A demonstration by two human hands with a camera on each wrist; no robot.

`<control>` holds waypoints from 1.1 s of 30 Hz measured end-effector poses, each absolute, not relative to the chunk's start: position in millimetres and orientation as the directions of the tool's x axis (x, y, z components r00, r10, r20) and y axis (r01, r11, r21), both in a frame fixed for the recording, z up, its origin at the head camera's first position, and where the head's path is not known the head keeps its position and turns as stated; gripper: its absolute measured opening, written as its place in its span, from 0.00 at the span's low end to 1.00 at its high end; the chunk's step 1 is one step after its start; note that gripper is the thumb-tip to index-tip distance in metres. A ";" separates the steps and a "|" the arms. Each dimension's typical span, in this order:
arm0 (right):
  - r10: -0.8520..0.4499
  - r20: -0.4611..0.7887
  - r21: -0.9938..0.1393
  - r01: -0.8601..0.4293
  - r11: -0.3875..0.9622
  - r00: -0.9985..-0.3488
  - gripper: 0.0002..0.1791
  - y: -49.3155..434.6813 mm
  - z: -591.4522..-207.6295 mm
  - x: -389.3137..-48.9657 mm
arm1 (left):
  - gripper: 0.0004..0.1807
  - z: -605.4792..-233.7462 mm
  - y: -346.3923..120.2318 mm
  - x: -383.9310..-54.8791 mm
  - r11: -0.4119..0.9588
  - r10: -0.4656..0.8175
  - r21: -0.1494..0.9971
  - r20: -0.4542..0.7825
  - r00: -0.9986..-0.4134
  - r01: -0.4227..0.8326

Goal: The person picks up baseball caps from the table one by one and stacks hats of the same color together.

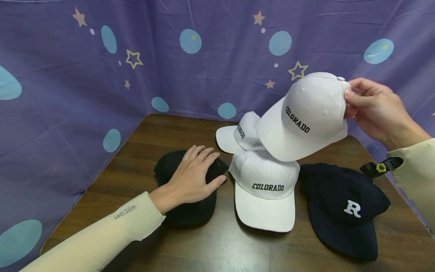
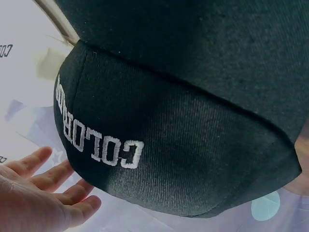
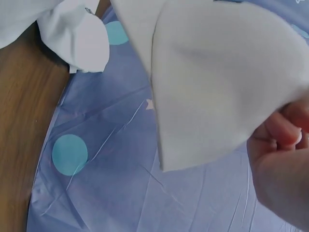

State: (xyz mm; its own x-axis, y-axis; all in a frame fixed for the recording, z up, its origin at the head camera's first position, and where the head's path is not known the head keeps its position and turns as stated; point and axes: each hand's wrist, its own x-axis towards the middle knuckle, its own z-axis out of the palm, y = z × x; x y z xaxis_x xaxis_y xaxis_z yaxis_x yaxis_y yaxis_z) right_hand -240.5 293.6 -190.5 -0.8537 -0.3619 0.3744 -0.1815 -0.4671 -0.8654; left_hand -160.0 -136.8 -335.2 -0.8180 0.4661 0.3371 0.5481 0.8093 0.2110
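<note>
My right hand (image 1: 384,107) pinches the back of a white baseball cap (image 1: 316,98) lettered COLORADO, raised above the table with its brim tilted down to the left. In the right wrist view the side of this cap (image 3: 207,92) fills the upper middle, fingertips at its edge. On the left, a black cap (image 1: 198,215) lies with its brim toward me. My left hand (image 1: 190,179) is over its crown, fingers extended and slightly spread. The left wrist view brings out white COLORADO stitching on the black cap (image 2: 193,125), with my left fingers (image 2: 77,193) beside it.
A second white cap (image 1: 265,170) sits mid-table, brim toward me. Behind it another white cap (image 1: 249,132) points left, partly covered by the raised one. To the right lies a navy cap (image 1: 333,192) with a white R. A purple patterned cloth (image 1: 217,75) hangs behind the wooden table (image 1: 125,166).
</note>
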 end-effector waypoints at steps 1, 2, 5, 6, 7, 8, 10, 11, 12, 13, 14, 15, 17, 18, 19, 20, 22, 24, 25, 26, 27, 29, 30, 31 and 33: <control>-0.381 0.371 -0.870 -0.173 -0.462 -0.847 0.13 293.7 -190.9 -240.1 | 0.38 -335.5 -137.0 -160.1 0.809 0.467 0.210 0.338 -0.817 0.549; -0.402 0.368 -0.875 -0.167 -0.454 -0.838 0.14 293.8 -191.5 -239.8 | 0.38 -335.9 -137.2 -160.2 0.808 0.467 0.210 0.340 -0.816 0.550; -0.480 0.361 -0.894 -0.150 -0.422 -0.799 0.16 293.0 -194.0 -239.7 | 0.38 -336.6 -137.3 -160.5 0.806 0.470 0.209 0.343 -0.814 0.554; -0.510 0.360 -0.900 -0.146 -0.412 -0.781 0.17 292.6 -195.1 -239.7 | 0.38 -336.7 -137.3 -160.5 0.806 0.470 0.209 0.342 -0.814 0.553; -0.540 0.359 -0.905 -0.144 -0.399 -0.761 0.18 291.9 -196.3 -240.1 | 0.38 -336.7 -137.2 -160.5 0.806 0.470 0.210 0.343 -0.813 0.554; -0.572 0.359 -0.911 -0.142 -0.388 -0.737 0.19 291.0 -197.5 -240.5 | 0.38 -336.7 -137.1 -160.5 0.806 0.470 0.210 0.343 -0.813 0.554; -0.627 0.353 -0.922 -0.145 -0.359 -0.694 0.20 288.8 -199.6 -240.7 | 0.38 -336.7 -136.9 -160.6 0.805 0.470 0.211 0.344 -0.813 0.555; -0.647 0.348 -0.929 -0.156 -0.335 -0.678 0.20 287.3 -200.5 -240.4 | 0.38 -336.8 -136.8 -160.6 0.803 0.471 0.212 0.345 -0.812 0.556; -0.666 0.342 -0.935 -0.167 -0.313 -0.663 0.20 285.4 -201.0 -239.8 | 0.38 -336.8 -136.7 -160.7 0.803 0.471 0.213 0.346 -0.811 0.557; -0.681 0.333 -0.941 -0.184 -0.284 -0.653 0.20 283.0 -201.4 -238.9 | 0.38 -336.8 -136.6 -160.8 0.803 0.471 0.213 0.346 -0.811 0.557; -0.696 0.322 -0.946 -0.196 -0.258 -0.642 0.20 280.7 -201.3 -237.6 | 0.38 -336.7 -136.6 -160.8 0.803 0.471 0.212 0.346 -0.811 0.557; -0.704 0.306 -0.952 -0.213 -0.220 -0.641 0.20 278.3 -200.7 -235.7 | 0.38 -336.5 -136.6 -160.7 0.803 0.471 0.212 0.345 -0.812 0.557; -0.719 0.272 -0.958 -0.249 -0.141 -0.639 0.19 274.3 -200.1 -233.6 | 0.38 -336.1 -136.6 -160.5 0.804 0.471 0.211 0.344 -0.812 0.556; -0.733 0.255 -0.960 -0.255 -0.114 -0.631 0.19 272.7 -199.9 -233.0 | 0.38 -335.9 -136.6 -160.4 0.805 0.471 0.210 0.342 -0.813 0.555; -0.742 0.234 -0.962 -0.259 -0.084 -0.628 0.19 270.9 -200.1 -232.4 | 0.38 -335.7 -136.9 -160.3 0.806 0.471 0.209 0.341 -0.813 0.554; -0.753 0.214 -0.963 -0.262 -0.057 -0.622 0.19 269.4 -200.5 -232.2 | 0.38 -335.5 -137.1 -160.2 0.806 0.471 0.208 0.341 -0.814 0.554; -0.775 0.189 -0.959 -0.282 -0.015 -0.603 0.19 266.2 -202.5 -232.4 | 0.38 -335.3 -137.6 -160.2 0.807 0.471 0.209 0.339 -0.815 0.553; -0.802 0.175 -0.954 -0.299 0.005 -0.571 0.19 262.3 -205.0 -232.6 | 0.38 -335.1 -137.9 -160.2 0.806 0.470 0.211 0.338 -0.815 0.552; -0.814 0.169 -0.950 -0.312 0.017 -0.556 0.19 260.3 -206.5 -232.8 | 0.38 -335.0 -138.1 -160.3 0.806 0.470 0.211 0.339 -0.815 0.553; -0.826 0.166 -0.947 -0.322 0.020 -0.538 0.19 258.4 -208.1 -233.4 | 0.38 -335.0 -138.2 -160.3 0.805 0.471 0.211 0.340 -0.814 0.554; -0.839 0.164 -0.943 -0.333 0.022 -0.519 0.18 256.6 -209.8 -234.0 | 0.38 -334.9 -138.4 -160.3 0.804 0.472 0.213 0.340 -0.813 0.555; -0.862 0.150 -0.942 -0.334 0.024 -0.484 0.18 253.6 -213.7 -235.4 | 0.39 -335.0 -138.7 -160.4 0.802 0.474 0.212 0.340 -0.812 0.558; -0.870 0.140 -0.943 -0.331 0.028 -0.473 0.18 252.4 -215.8 -236.1 | 0.39 -335.0 -138.9 -160.5 0.802 0.475 0.211 0.340 -0.812 0.558; -0.877 0.130 -0.946 -0.323 0.030 -0.463 0.17 251.2 -217.9 -236.6 | 0.39 -335.0 -139.1 -160.5 0.802 0.476 0.210 0.340 -0.811 0.559; -0.883 0.096 -0.953 -0.299 0.051 -0.459 0.16 249.4 -221.7 -237.3 | 0.39 -335.0 -139.6 -160.7 0.801 0.476 0.211 0.342 -0.810 0.560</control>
State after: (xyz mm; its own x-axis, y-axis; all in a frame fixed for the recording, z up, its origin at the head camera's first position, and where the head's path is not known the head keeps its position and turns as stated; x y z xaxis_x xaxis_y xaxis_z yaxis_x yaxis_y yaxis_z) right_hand -237.3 249.4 -221.7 -0.4594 -0.8830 0.0965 -0.2989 0.0514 -0.9529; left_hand -160.7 -139.6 -335.0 -0.8103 0.4759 0.3419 0.5597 0.8014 0.2109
